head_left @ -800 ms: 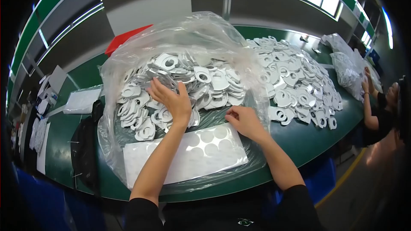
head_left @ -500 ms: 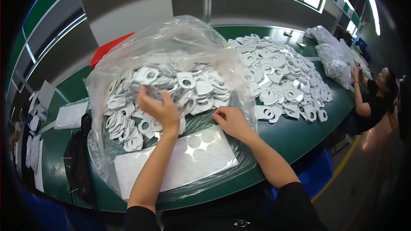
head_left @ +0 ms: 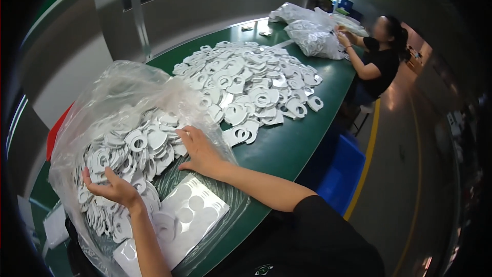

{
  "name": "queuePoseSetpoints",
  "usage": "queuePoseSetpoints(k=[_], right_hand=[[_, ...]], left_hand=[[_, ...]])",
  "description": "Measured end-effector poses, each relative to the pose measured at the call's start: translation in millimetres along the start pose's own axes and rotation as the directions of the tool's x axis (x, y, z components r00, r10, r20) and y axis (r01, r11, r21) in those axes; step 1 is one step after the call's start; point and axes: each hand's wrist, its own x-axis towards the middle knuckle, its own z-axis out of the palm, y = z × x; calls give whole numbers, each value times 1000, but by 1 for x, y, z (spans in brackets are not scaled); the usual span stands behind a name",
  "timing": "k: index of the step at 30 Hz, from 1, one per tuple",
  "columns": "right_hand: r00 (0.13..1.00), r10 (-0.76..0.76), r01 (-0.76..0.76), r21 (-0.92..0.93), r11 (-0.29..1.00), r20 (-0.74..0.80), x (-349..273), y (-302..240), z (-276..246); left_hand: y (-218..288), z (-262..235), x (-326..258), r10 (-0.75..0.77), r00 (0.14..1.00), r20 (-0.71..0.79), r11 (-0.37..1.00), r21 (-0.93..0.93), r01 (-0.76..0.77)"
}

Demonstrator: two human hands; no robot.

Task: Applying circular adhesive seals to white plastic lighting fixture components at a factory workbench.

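A heap of flat white pieces [head_left: 156, 138], each with a round hole, lies in a clear plastic bag [head_left: 123, 79] spread on the green table. My left hand [head_left: 115, 189] is palm up over the heap's near left side. Its thumb and fingers are apart, and I see nothing gripped in them. At the heap's right edge is my right hand [head_left: 202, 154], fingers spread, the fingertips close to or touching the pieces. Between my forearms lies a sheet of round stickers [head_left: 212, 208], with some circles of a different shade. A single white ring piece [head_left: 165, 224] rests on it.
A larger loose pile of white pieces [head_left: 256, 84] covers the table [head_left: 277, 151] beyond my right hand. Filled plastic bags [head_left: 312, 36] stand at the far end, where another person [head_left: 379, 59] handles them. A blue bin [head_left: 343, 174] sits below the table's right edge.
The view has swung to the right. My right hand has moved from beside the sheet to the heap and opened. A white piece now lies on the sheet.
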Motion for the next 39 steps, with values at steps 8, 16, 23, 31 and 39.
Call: queuePoseSetpoints(k=[8, 16, 23, 31, 39], right_hand=[[927, -89, 151, -148, 977, 364, 72, 16, 2], [767, 14, 343, -430, 835, 641, 98, 28, 1], [843, -167, 393, -375, 840, 511, 84, 26, -18], [968, -156, 180, -114, 977, 197, 100, 9, -42], [820, -536, 552, -27, 833, 201, 72, -61, 25]], left_hand=[[16, 4, -61, 398, 742, 540, 905, -97, -414], [-9, 9, -51, 337, 601, 725, 906, -77, -416], [-25, 9, -42, 109, 662, 742, 994, -75, -79], [-31, 14, -45, -6, 692, 722, 974, -152, 167], [-14, -4, 24, -320, 852, 415, 735, -459, 500]])
